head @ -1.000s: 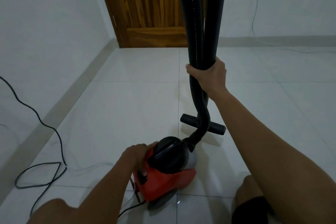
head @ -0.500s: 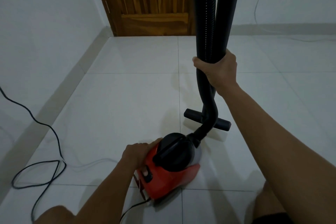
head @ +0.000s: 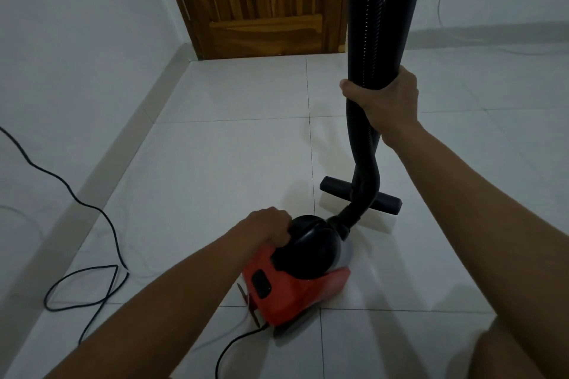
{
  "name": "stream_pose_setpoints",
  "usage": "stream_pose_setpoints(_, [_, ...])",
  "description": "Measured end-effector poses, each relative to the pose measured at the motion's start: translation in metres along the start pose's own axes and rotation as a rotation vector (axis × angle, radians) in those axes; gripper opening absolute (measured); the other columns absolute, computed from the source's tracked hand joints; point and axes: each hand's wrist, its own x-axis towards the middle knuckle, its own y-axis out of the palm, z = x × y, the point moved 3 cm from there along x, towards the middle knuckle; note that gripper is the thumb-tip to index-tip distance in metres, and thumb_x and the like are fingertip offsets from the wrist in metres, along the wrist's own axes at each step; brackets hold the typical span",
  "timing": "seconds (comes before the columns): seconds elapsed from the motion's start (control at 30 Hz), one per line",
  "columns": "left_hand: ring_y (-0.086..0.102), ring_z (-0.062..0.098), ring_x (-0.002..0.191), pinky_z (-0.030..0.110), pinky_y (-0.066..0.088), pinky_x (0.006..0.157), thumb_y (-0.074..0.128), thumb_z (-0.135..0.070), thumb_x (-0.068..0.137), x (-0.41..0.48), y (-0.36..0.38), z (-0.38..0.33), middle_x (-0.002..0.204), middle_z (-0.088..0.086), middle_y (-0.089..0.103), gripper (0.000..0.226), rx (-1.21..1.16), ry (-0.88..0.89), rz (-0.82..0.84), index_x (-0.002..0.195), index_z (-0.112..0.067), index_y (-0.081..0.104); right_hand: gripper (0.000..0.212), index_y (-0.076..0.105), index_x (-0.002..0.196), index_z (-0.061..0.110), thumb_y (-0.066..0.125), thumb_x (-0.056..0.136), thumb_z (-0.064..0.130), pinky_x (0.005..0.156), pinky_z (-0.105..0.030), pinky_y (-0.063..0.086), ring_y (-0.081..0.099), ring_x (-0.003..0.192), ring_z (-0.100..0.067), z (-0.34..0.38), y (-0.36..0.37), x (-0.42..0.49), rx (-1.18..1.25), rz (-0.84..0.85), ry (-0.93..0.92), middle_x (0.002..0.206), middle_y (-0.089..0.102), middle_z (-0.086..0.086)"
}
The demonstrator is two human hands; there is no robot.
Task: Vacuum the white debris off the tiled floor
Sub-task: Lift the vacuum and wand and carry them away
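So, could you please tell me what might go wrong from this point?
1. The black cord lies looped on the floor left of the vacuum body; lifting or dragging the body could snag it.
2. The right hand grips hose and wand together, so the hose's tight bend above the nozzle might kink.
3. The left hand grips the body at its top only; it could swing if lifted.

Left hand [head: 271, 228] grips the vacuum [head: 295, 289] low; right hand [head: 385, 101], higher, clasps hose [head: 365, 24] and tube [head: 403, 9].
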Motion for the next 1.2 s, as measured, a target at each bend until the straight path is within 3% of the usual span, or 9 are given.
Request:
stream_pose_setpoints(0.1, [0.061, 0.023, 0.095, 0.033, 0.049, 0.079, 0.044, -0.032, 0.097, -0.002, -0.008, -0.016, 0.116, 0.014, 0.065, 0.038, -0.218, 0.021, 0.036, 0.118, -0.008, 0.065, 0.057, 0.066, 0.114, 0.019, 0.091, 0.067, 0.039, 0.074, -0.019, 0.057, 0.065, 0.087, -0.002, 0.004, 0.001, -0.001, -0.005, 0.017, 0.002, 0.096, 0.067, 0.015])
stream_pose_setpoints(0.17, [0.06, 0.02, 0.084, 0.031, 0.048, 0.072, 0.05, -0.044, 0.093, 0.0, -0.007, -0.02, 0.103, 0.01, 0.067, 0.038, -0.37, 0.027, 0.057, 0.103, -0.011, 0.065, 0.05, 0.063, 0.106, 0.025, 0.091, 0.067, 0.038, 0.074, -0.021, 0.057, 0.064, 0.084, 0.002, 0.004, 0.003, -0.001, -0.005, 0.026, 0.001, 0.092, 0.065, 0.02])
stream_pose_setpoints(0.27, [0.07, 0.018, 0.083, 0.031, 0.056, 0.08, 0.062, -0.041, 0.094, 0.004, 0.01, -0.028, 0.098, 0.003, 0.074, 0.029, -0.604, 0.104, 0.159, 0.109, -0.016, 0.06, 0.048, 0.061, 0.103, 0.028, 0.091, 0.067, 0.038, 0.072, -0.019, 0.056, 0.064, 0.082, 0.003, 0.003, 0.005, -0.001, 0.001, 0.032, 0.005, 0.09, 0.064, 0.021])
stream_pose_setpoints(0.37, [0.071, 0.017, 0.076, 0.033, 0.057, 0.08, 0.059, -0.031, 0.1, 0.006, 0.016, -0.029, 0.088, 0.005, 0.07, 0.027, -0.754, 0.154, 0.198, 0.122, -0.016, 0.052, 0.046, 0.063, 0.102, 0.027, 0.09, 0.066, 0.037, 0.073, -0.021, 0.059, 0.066, 0.082, 0.003, 0.005, 0.004, 0.001, -0.001, 0.025, 0.039, 0.089, 0.067, 0.019])
stream_pose_setpoints(0.5, [0.069, 0.017, 0.081, 0.04, 0.056, 0.093, 0.062, -0.032, 0.098, -0.008, 0.012, -0.043, 0.091, 0.005, 0.072, 0.042, -0.76, 0.152, 0.234, 0.135, -0.02, 0.048, 0.05, 0.068, 0.106, 0.019, 0.09, 0.065, 0.036, 0.076, -0.029, 0.063, 0.069, 0.085, -0.002, 0.023, -0.005, 0.005, -0.04, 0.032, 0.106, 0.091, 0.069, 0.016])
stream_pose_setpoints(0.67, [0.069, 0.012, 0.081, 0.032, 0.053, 0.08, 0.062, -0.04, 0.096, -0.048, -0.018, -0.092, 0.081, -0.004, 0.072, 0.06, -0.824, 0.164, 0.227, 0.148, -0.023, 0.038, 0.051, 0.064, 0.106, 0.022, 0.088, 0.065, 0.04, 0.081, -0.029, 0.062, 0.067, 0.086, -0.001, 0.093, -0.037, 0.036, -0.075, 0.009, 0.165, 0.09, 0.065, 0.019])
stream_pose_setpoints(0.87, [0.066, 0.012, 0.079, 0.032, 0.051, 0.081, 0.061, -0.039, 0.097, -0.124, -0.106, -0.146, 0.079, -0.004, 0.069, 0.045, -0.938, 0.187, 0.261, 0.138, -0.026, 0.046, 0.048, 0.065, 0.1, 0.025, 0.089, 0.062, 0.041, 0.079, -0.034, 0.063, 0.071, 0.087, -0.006, 0.195, -0.086, 0.079, -0.114, 0.038, 0.192, 0.09, 0.069, 0.016])
stream_pose_setpoints(1.07, [0.07, 0.018, 0.083, 0.042, 0.053, 0.094, 0.06, -0.039, 0.096, -0.216, -0.203, -0.177, 0.077, -0.004, 0.071, 0.047, -0.891, 0.167, 0.311, 0.139, -0.026, 0.046, 0.046, 0.064, 0.103, 0.024, 0.09, 0.067, 0.036, 0.072, -0.018, 0.06, 0.067, 0.082, 0.005, 0.309, -0.136, 0.108, -0.161, 0.084, 0.249, 0.088, 0.067, 0.019])
stream_pose_setpoints(1.2, [0.071, 0.019, 0.083, 0.046, 0.053, 0.095, 0.058, -0.035, 0.098, -0.268, -0.272, -0.169, 0.08, -0.001, 0.072, 0.046, -0.802, 0.181, 0.325, 0.141, -0.026, 0.043, 0.043, 0.064, 0.1, 0.025, 0.09, 0.067, 0.035, 0.072, -0.018, 0.059, 0.068, 0.082, 0.002, 0.381, -0.16, 0.135, -0.177, 0.09, 0.26, 0.088, 0.068, 0.018])
